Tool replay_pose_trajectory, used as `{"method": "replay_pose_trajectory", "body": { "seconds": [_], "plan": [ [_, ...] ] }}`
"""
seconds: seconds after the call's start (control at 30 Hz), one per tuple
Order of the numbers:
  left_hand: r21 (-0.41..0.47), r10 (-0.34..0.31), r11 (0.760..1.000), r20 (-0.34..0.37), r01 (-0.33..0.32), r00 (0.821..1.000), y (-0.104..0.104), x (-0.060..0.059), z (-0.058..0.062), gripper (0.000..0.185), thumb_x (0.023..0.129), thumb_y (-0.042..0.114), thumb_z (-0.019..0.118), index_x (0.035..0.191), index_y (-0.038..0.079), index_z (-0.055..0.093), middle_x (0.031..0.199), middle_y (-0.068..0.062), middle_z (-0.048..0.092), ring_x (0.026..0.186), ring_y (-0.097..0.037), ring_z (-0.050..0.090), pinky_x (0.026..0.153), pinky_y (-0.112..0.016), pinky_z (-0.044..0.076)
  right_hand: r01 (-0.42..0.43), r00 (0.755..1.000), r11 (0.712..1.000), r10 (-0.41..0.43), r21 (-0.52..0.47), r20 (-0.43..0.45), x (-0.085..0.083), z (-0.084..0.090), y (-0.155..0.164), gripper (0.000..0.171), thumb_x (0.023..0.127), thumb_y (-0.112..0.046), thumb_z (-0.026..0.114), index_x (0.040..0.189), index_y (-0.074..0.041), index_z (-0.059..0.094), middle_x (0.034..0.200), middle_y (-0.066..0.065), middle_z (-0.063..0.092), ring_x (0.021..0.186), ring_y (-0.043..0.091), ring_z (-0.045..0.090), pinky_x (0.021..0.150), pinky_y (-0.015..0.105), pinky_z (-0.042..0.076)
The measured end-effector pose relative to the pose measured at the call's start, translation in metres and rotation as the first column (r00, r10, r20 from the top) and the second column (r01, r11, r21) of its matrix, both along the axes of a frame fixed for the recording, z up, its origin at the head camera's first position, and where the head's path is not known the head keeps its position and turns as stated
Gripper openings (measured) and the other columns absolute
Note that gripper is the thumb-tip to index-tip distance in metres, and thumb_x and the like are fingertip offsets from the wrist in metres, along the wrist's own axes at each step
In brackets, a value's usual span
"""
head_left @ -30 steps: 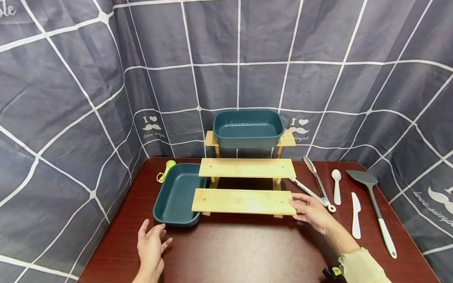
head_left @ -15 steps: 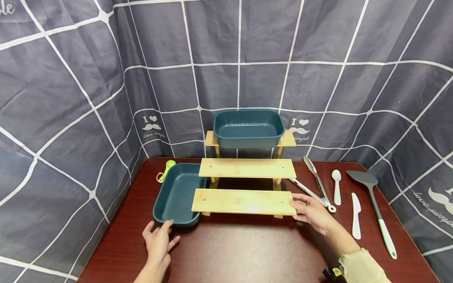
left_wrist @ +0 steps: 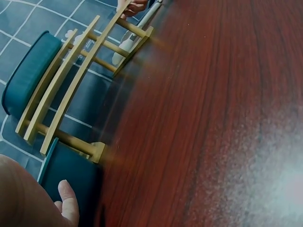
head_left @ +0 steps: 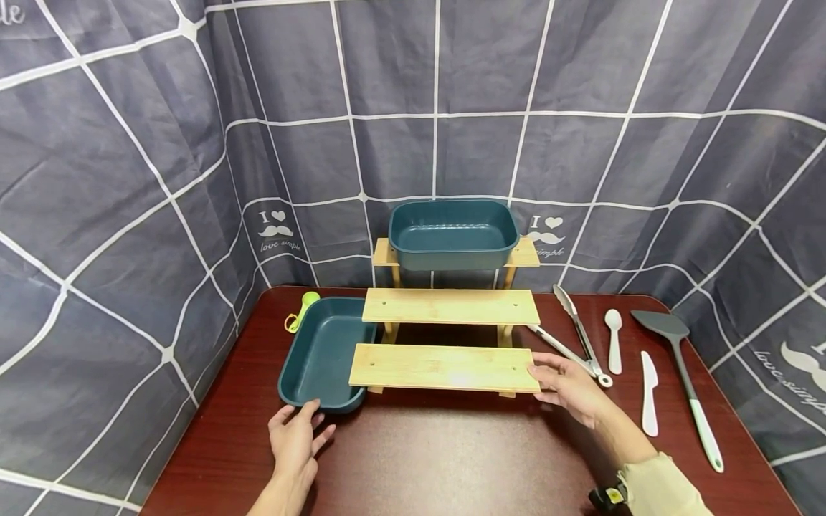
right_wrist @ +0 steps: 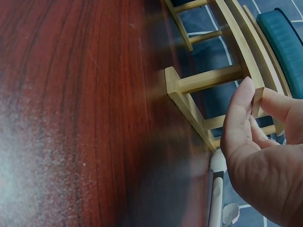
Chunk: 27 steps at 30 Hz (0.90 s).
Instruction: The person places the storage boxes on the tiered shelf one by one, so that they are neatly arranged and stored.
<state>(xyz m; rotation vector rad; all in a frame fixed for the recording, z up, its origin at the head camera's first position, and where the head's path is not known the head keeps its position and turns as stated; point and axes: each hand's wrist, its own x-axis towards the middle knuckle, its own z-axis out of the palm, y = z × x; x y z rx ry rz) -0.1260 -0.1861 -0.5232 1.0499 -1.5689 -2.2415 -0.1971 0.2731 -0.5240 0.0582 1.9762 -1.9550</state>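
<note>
Rack (head_left: 444, 367): pale bare wood, matt. Table (head_left: 452, 459): glossy dark woodgrain. Trays (head_left: 320, 358): matt teal, prob. plastic. Tongs (head_left: 576, 330): shiny metal.

A staged recording booth rather than a lived-in room: grey grid-patterned curtains (head_left: 129, 179) printed with moustache logos close off three sides of a dark red table (head_left: 452, 459), where a wooden rack (head_left: 445, 365), trays (head_left: 319, 358) and utensils (head_left: 648, 390) lie neatly arranged.

Bare left hand (head_left: 293, 444), cream ribbed sleeve cuff (head_left: 658, 487) on the right, small black-yellow gadget (head_left: 606, 494) strapped at that wrist
</note>
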Motion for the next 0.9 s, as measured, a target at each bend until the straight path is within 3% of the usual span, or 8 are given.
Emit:
{"method": "replay_pose_trajectory", "body": {
  "seconds": [0.27, 0.43, 0.63, 0.9],
  "plan": [
    [0.052, 0.019, 0.999, -0.084, -0.014, 0.996, -0.001, -0.001, 0.0, 0.048, 0.094, -0.005, 0.066, 0.115, 0.015, 0.027, 0.092, -0.001, 0.062, 0.069, -0.012, 0.067, 0.066, -0.034, 0.064, 0.008, 1.0, 1.0, -0.008, 0.005, 0.009, 0.0, 0.001, -0.001, 0.062, 0.106, -0.02, 0.062, 0.153, 0.009, 0.034, 0.112, 0.004, 0.067, 0.094, 0.014, 0.067, 0.085, 0.035, 0.061],
    [0.061, 0.04, 0.998, -0.103, -0.034, 0.994, -0.003, -0.001, 0.002, 0.048, 0.093, -0.009, 0.063, 0.116, 0.013, 0.027, 0.103, -0.009, 0.056, 0.07, -0.01, 0.067, 0.071, -0.032, 0.063, 0.005, 1.0, 1.0, -0.005, -0.005, 0.001, 0.0, -0.001, 0.0, 0.061, 0.106, -0.02, 0.062, 0.153, 0.01, 0.034, 0.112, 0.004, 0.067, 0.094, 0.014, 0.066, 0.083, 0.033, 0.061],
    [0.059, 0.068, 0.996, -0.09, -0.063, 0.994, -0.008, -0.001, 0.003, 0.047, 0.092, -0.009, 0.06, 0.115, 0.014, 0.026, 0.112, -0.012, 0.039, 0.07, -0.009, 0.062, 0.071, -0.029, 0.063, 0.009, 1.0, 1.0, -0.009, -0.002, -0.006, 0.0, -0.001, -0.001, 0.061, 0.106, -0.019, 0.062, 0.152, 0.011, 0.034, 0.111, 0.003, 0.067, 0.093, 0.013, 0.065, 0.083, 0.033, 0.061],
    [0.037, 0.094, 0.995, -0.035, -0.093, 0.995, -0.02, 0.005, 0.008, 0.049, 0.088, -0.008, 0.061, 0.114, 0.015, 0.027, 0.096, -0.005, 0.047, 0.069, -0.009, 0.055, 0.063, -0.026, 0.061, 0.01, 1.0, 1.0, -0.01, 0.009, 0.0, 0.0, 0.001, -0.002, 0.063, 0.106, -0.02, 0.062, 0.153, 0.01, 0.034, 0.112, 0.004, 0.066, 0.094, 0.013, 0.065, 0.086, 0.037, 0.061]
  ]
}}
